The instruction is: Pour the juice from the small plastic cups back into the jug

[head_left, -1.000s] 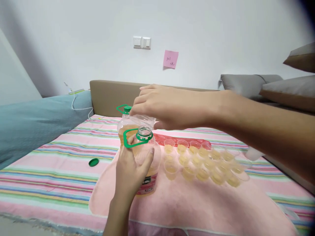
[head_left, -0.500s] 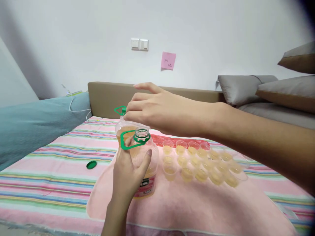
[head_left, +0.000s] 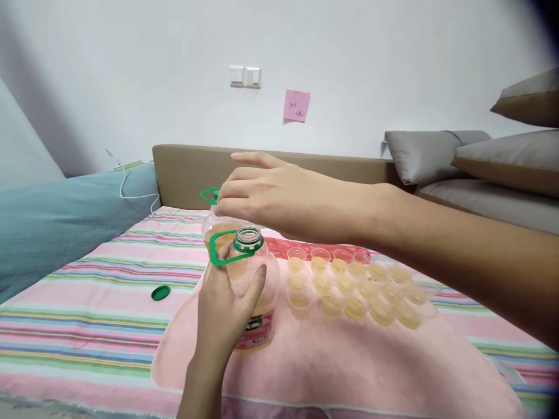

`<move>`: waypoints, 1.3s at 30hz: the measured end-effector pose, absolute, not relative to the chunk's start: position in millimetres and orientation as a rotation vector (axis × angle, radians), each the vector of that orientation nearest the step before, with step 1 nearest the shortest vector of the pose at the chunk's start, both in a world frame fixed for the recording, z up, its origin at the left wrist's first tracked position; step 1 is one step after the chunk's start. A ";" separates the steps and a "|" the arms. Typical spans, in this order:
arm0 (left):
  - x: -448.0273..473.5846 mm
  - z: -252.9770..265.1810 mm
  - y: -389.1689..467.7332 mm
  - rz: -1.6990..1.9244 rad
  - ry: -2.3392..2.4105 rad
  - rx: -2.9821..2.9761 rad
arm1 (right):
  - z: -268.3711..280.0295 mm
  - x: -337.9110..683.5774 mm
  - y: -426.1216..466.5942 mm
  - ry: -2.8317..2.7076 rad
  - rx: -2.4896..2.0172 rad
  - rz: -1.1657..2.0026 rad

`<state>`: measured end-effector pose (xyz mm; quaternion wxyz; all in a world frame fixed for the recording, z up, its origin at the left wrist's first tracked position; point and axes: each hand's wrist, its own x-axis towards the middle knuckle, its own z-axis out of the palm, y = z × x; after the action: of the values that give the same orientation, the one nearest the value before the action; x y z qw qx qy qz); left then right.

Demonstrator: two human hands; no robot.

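An uncapped clear plastic oil bottle (head_left: 266, 285) with a green handle ring and a red label stands upright on the pink mat. My left hand (head_left: 222, 305) wraps around its upper body, thumb on the near side. Above the bottle's open mouth, my right hand (head_left: 262, 189) is palm down with its fingers stretched to the left; its thumb is hidden. Behind those fingertips stands a second bottle (head_left: 212, 224), with a green cap and handle, holding yellow liquid. Several small clear plastic cups (head_left: 300, 299) of yellow liquid stand in rows to the right.
A green bottle cap (head_left: 161, 293) lies on the striped sheet (head_left: 87, 279) at left. Behind the cups lies a red plastic wrapper (head_left: 279, 248). Grey cushions (head_left: 437, 154) are piled at right, and a brown headboard (head_left: 183, 174) runs along the wall.
The view has shifted slightly. Both hands and the bottle keep nearly the same places relative to each other.
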<state>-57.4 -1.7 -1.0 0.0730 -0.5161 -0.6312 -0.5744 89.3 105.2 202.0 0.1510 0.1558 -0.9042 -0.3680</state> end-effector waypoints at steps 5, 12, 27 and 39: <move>-56.6 -1.7 -2.0 -1.726 -1.900 -1.565 | 197.7 91.9 115.7 -2.607 0.470 -0.986; -56.9 -2.2 -2.1 -1.701 -1.941 -1.551 | 195.1 90.4 127.4 -2.575 0.565 -0.890; -54.0 1.6 -3.7 -1.710 -1.933 -1.557 | 184.7 96.0 111.7 -2.565 0.491 -0.798; -54.8 -0.6 -2.5 -1.707 -1.913 -1.547 | 189.1 94.3 105.8 -2.563 0.287 -0.926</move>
<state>-54.8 -2.5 -0.6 0.0735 -0.5153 -0.6372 -0.5683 94.3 105.8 189.1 0.1994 0.1027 -0.9165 -0.3313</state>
